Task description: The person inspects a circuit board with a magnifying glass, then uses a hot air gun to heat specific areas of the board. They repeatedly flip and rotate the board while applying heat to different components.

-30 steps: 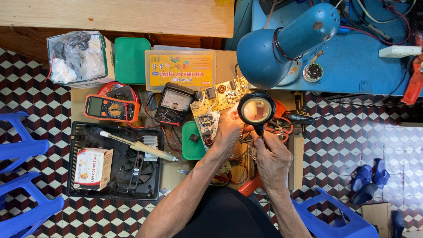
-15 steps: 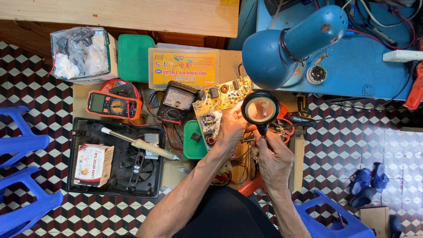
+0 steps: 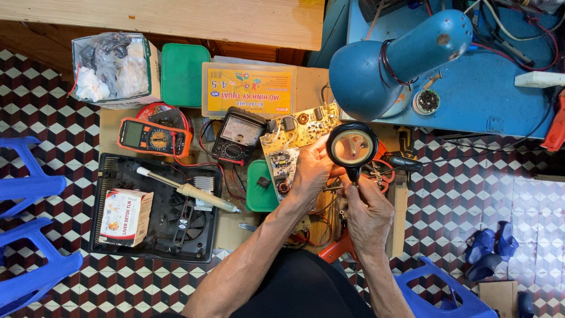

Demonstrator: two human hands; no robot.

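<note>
**Reader:** Hands first, please. What are mine doing?

**Describer:** Your left hand (image 3: 311, 172) has its fingers closed around the edge of a pale circuit board (image 3: 294, 141), holding it tilted above the clutter on the floor. Your right hand (image 3: 366, 212) is wrapped around the black handle of a round magnifying glass (image 3: 352, 147), whose lens sits just over the right end of the board.

**Reader:** Has anything shifted in the last second?

**Describer:** Very little. The lens has edged slightly up and to the right along the board, and the board has come with it. Both grips look the same as a second ago. It reads as one steady inspection, moving along the board rather than ending.

**Reader:** What surrounds me?

**Describer:** A blue desk lamp (image 3: 388, 62) hangs just above the lens, standing on a blue bench (image 3: 500, 88) at upper right. To the left of the board lie a black analogue meter (image 3: 238, 135) and an orange digital multimeter (image 3: 152, 136). Lower left, a soldering iron (image 3: 188, 189) rests across a black tray (image 3: 118, 171), beside a small carton (image 3: 125, 217).

**Reader:** Can you see through the lens?

**Describer:** Only a pinkish blur, possibly a fingertip; it's too small to be sure.
</note>
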